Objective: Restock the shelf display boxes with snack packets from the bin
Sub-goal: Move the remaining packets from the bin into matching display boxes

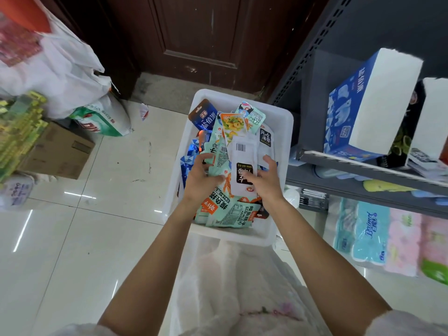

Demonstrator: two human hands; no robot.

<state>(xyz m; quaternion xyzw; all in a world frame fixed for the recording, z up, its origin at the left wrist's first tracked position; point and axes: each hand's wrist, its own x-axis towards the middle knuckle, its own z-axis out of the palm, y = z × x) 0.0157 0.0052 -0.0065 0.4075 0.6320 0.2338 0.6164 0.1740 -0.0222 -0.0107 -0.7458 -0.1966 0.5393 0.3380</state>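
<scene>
Two hands are working over the bin: the right hand [265, 180] is gripping one white packet [243, 166] with a black label and a barcode, thumb curled over its face and fingers along its right edge; the left hand [202, 177] is holding a teal packet [218, 163] just beside it, fingers bent over its top. Both grips are narrow, closed on their packets. Under them one white bin [281, 132] is sitting on the tiled floor [97, 214], heaped with many more packets, too jumbled to count. On the right, one grey shelf [363, 166] is carrying two display boxes in view: a blue display box [351, 112] and, further right, a dark one [407, 132], partly cut off.
</scene>
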